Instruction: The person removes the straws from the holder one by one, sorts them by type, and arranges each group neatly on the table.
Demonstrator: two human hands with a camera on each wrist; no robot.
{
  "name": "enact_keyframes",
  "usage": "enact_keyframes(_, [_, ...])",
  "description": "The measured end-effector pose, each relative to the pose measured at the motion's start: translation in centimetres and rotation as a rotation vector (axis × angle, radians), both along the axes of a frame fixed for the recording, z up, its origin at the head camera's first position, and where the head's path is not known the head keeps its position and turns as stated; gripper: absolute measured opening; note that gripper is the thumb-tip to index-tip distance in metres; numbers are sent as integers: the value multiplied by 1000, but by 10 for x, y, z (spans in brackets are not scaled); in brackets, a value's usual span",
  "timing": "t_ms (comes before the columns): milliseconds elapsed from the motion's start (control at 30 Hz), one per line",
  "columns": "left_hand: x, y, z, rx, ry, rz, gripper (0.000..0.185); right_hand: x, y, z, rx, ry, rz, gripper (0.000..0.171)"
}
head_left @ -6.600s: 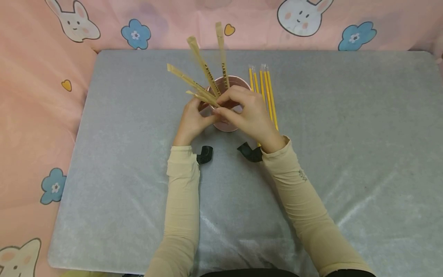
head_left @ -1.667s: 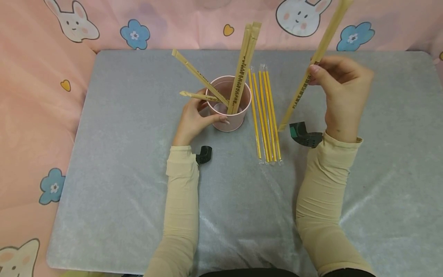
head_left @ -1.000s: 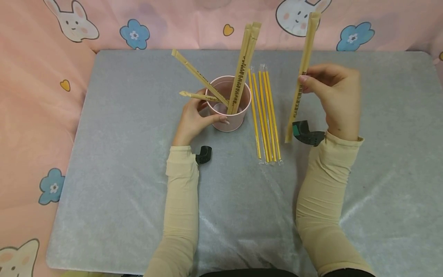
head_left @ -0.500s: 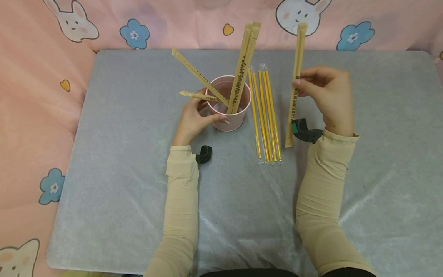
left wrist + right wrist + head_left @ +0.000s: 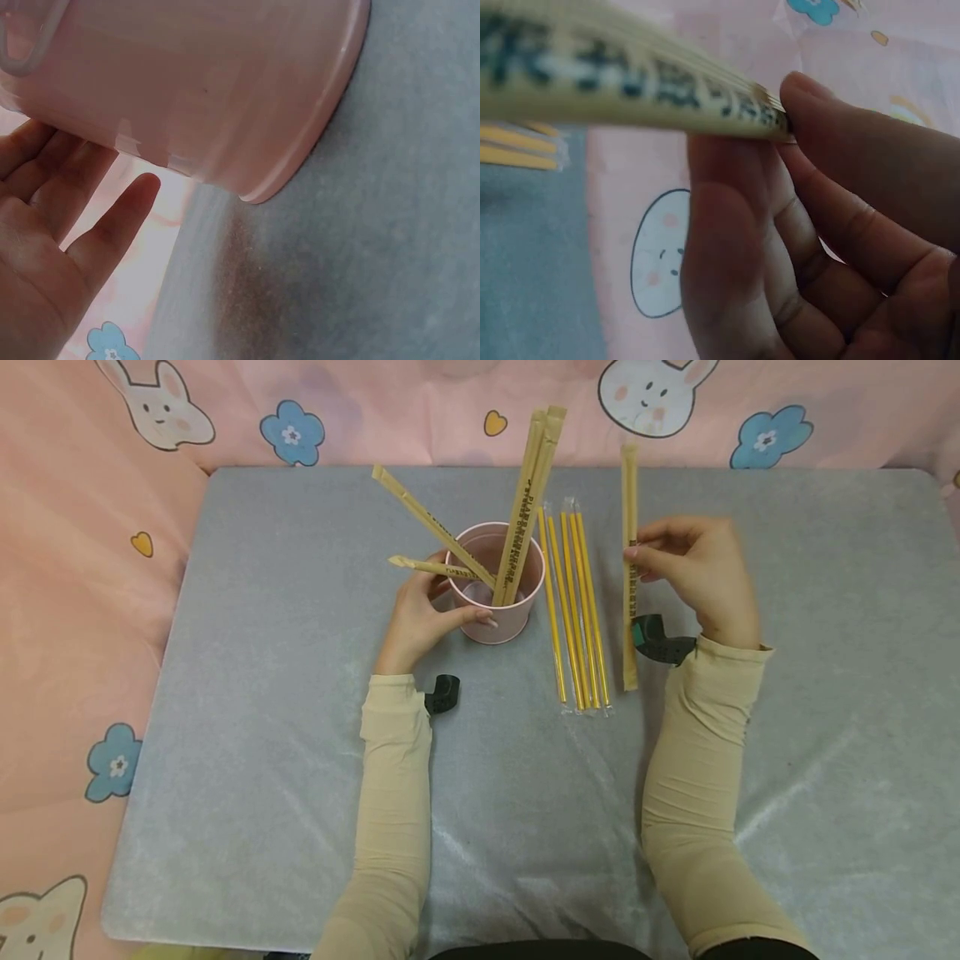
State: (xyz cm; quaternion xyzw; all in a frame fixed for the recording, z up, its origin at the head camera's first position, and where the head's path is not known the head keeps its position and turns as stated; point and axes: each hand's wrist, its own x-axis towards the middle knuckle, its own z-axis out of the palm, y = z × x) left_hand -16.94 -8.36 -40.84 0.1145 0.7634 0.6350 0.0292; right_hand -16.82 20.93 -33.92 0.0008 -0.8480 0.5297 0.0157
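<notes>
The right hand (image 5: 701, 578) is pinching a paper-wrapped straw (image 5: 629, 568) between thumb and fingers (image 5: 727, 247), holding it just beside the yellow straws (image 5: 573, 610) lying on the grey surface (image 5: 262, 735). Its lower tip is perhaps touching down. The left hand (image 5: 420, 618) is cupping the pink cup (image 5: 504, 610), fingers curled round its wall, four wrapped straws (image 5: 525, 502) standing inside.

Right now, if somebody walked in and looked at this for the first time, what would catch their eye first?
Probably the pink cup at the middle of the grey mat, with paper-wrapped straws fanning out of it while the left hand grips its side. Next, the right hand pinching one more wrapped straw just right of the yellow straws lying beside the cup.
</notes>
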Motion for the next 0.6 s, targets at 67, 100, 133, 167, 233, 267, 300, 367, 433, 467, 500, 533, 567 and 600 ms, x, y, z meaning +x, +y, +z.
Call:
enact_keyframes(67, [0,0,0,6,-4,-1,75,0,1,-1,37,-18,14,19])
enact_keyframes(100, [0,0,0,5,-2,-1,75,-1,1,-1,55,-32,18,20])
enact_keyframes(133, [0,0,0,6,-6,-1,75,-1,1,-1,76,-39,23,21])
enact_keyframes(167, [0,0,0,6,-7,-1,75,-1,1,-2,92,-47,26,21])
enact_keyframes(233, [0,0,0,4,-3,-1,75,-2,1,-2,117,-64,27,22])
enact_keyframes(267, [0,0,0,1,-2,0,75,-2,1,-3,128,-70,27,22])
enact_keyframes(300, [1,0,1,-2,-2,0,76,-2,1,-3,136,-75,27,21])
enact_keyframes(367, [1,0,1,-5,-4,1,76,-3,2,-5,149,-86,26,21])
enact_keyframes(433, [1,0,1,-6,-7,1,76,-4,3,-7,161,-100,27,22])
enact_keyframes(467, [1,0,1,-7,-7,1,76,-5,4,-8,170,-104,29,21])
enact_keyframes(500, [1,0,2,-6,-8,1,76,-6,4,-10,177,-109,31,21])
enact_keyframes(533, [1,0,2,-5,-8,1,76,-6,5,-11,181,-120,35,22])
enact_keyframes(567, [1,0,2,-5,-9,1,76,-7,6,-12,185,-130,41,23])
enact_keyframes(600, [1,0,2,-5,-10,0,76,-8,6,-14,190,-138,48,23])
